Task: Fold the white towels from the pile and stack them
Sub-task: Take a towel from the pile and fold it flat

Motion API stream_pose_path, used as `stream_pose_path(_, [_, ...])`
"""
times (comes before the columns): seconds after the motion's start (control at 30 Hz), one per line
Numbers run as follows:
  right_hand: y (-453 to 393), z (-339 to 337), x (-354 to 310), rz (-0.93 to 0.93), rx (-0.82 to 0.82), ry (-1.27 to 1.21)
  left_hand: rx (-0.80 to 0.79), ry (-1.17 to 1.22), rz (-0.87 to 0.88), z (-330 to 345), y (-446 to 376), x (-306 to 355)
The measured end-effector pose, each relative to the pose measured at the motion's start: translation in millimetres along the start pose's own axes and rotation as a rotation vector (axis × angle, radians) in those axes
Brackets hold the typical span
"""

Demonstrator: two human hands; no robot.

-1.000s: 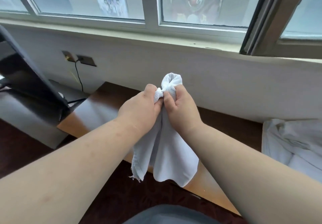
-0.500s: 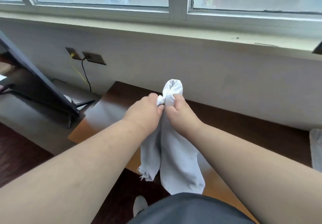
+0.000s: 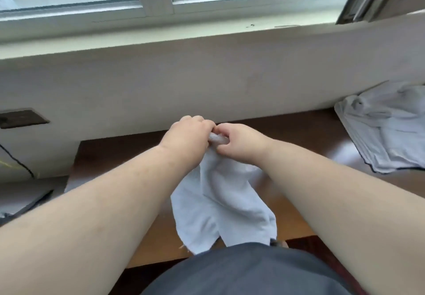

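Note:
A white towel (image 3: 220,205) hangs bunched from both my hands over the brown table (image 3: 119,156). My left hand (image 3: 186,138) and my right hand (image 3: 239,143) sit knuckle to knuckle, each gripping the towel's gathered top edge, of which a short roll shows between them. The lower part of the towel drapes down toward my lap, with a frayed corner at the bottom left. The pile of white towels (image 3: 386,129) lies crumpled at the table's right end, away from both hands.
A white wall and window sill (image 3: 207,39) run close behind the table. A dark wall socket (image 3: 20,119) with a black cable sits at the left. A grey surface (image 3: 25,198) lies beyond the table's left edge. My dark-clothed lap (image 3: 248,271) fills the bottom.
The view has swung right and downward, bringing the towel pile back into sight. The bunched tuft that stood above my hands is gone; only a short roll shows between them.

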State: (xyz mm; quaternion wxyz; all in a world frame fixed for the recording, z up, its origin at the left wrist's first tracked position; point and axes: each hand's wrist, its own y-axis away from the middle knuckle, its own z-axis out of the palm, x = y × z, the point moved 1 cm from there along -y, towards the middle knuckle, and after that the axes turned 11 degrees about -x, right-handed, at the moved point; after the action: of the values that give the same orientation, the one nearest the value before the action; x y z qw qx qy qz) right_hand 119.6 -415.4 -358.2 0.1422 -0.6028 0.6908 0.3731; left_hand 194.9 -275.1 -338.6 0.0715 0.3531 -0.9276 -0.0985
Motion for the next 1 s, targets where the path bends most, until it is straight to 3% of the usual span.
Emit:
stream_pose_path(0.1, [14,-6,36,0.211,-0.124,0.243,-0.067,0.004,0.024,-1,-9,-2])
stream_pose_path(0.17, [27,-7,65,0.335,-0.166,0.263,-0.081,0.038,-0.001,-2,-16,-1])
stream_pose_path(0.3, [50,-4,93,0.320,0.019,-0.031,-0.096,-0.099,0.011,-6,-30,19])
stream_pose_path(0.47, [61,-20,99,0.190,0.219,-0.213,-0.224,0.090,0.448,-7,-45,99])
stream_pose_path(0.6, [80,-46,121,0.181,0.353,-0.442,-0.199,0.086,0.457,-17,-73,129])
stream_pose_path(0.8, [83,-65,175,0.052,0.340,-0.911,-0.257,0.187,0.461,-20,-115,167])
stream_pose_path(0.9, [79,-75,194,0.009,0.355,-1.084,-0.356,0.263,0.400,-22,-140,185])
stream_pose_path(1.0, [78,-85,212,-0.009,0.319,-1.324,-0.395,0.194,0.319,-25,-166,196])
